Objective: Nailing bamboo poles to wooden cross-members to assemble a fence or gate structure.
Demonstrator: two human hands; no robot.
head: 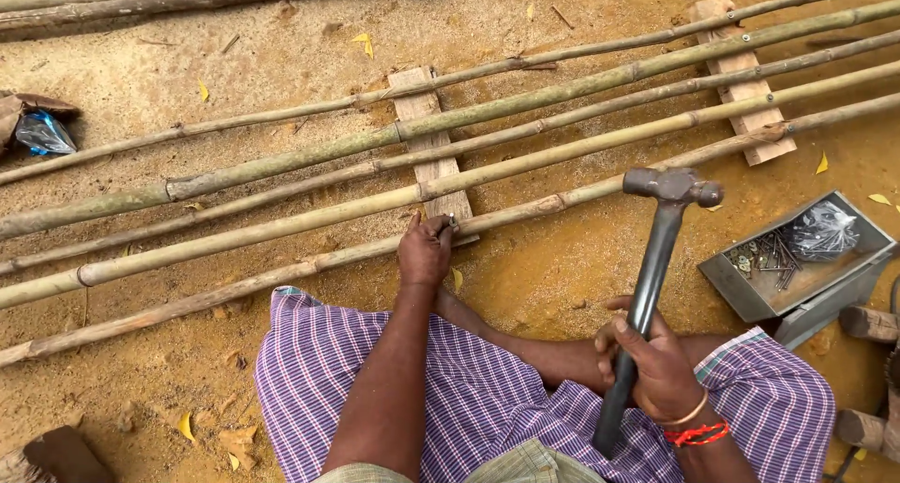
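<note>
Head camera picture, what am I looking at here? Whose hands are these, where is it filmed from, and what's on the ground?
The camera sits on a person's head and looks down at their own lap and hands. The left hand pinches a nail against the nearest bamboo pole. The right hand grips a metal hammer, raised. Five long poles lie across two wooden slats on sandy ground. At right, a grey metal tray holds loose nails.

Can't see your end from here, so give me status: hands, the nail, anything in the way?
Left hand pinching nail on nearest bamboo pole at the plank. Right hand holds hammer raised. Nothing between hammer and nail.
</note>
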